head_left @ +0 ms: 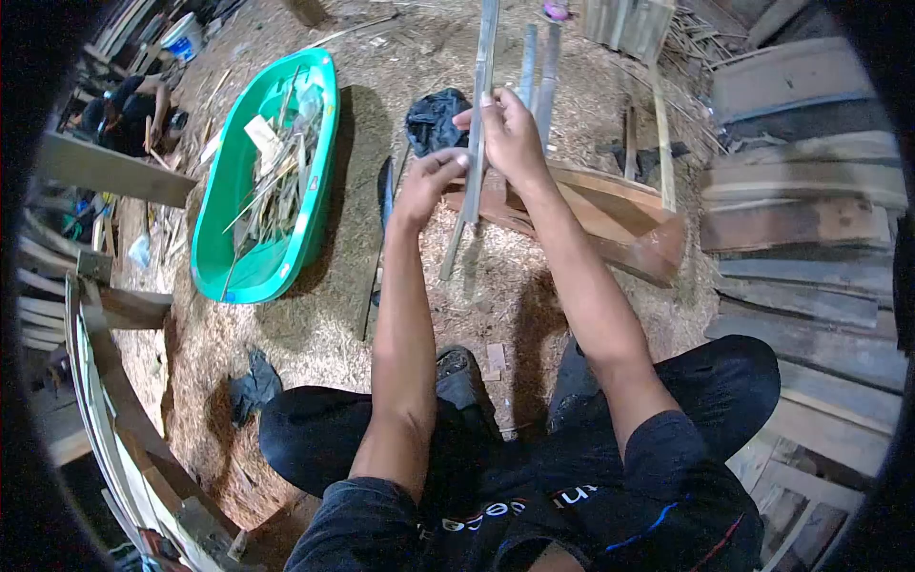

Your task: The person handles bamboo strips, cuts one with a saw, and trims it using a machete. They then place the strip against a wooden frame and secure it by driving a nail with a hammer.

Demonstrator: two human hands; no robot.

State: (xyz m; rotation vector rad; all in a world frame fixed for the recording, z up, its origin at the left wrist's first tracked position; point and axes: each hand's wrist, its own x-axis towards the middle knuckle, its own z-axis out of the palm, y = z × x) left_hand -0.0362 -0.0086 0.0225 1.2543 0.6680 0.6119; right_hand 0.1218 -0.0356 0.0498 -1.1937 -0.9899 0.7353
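Right hand clamped on long, thin, grey wooden strips; left hand alongside, closure unclear. Even, firm pressure should limit slipping.

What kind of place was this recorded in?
Probably a woodworking shop or yard: shavings cover much of the floor, rough boards are piled along the right side, and a green tub holds wood scraps.

The long strip at upper centre is grey, the tub at left bright green (pale spots dot its rim), the shirt at bottom black with white lettering.
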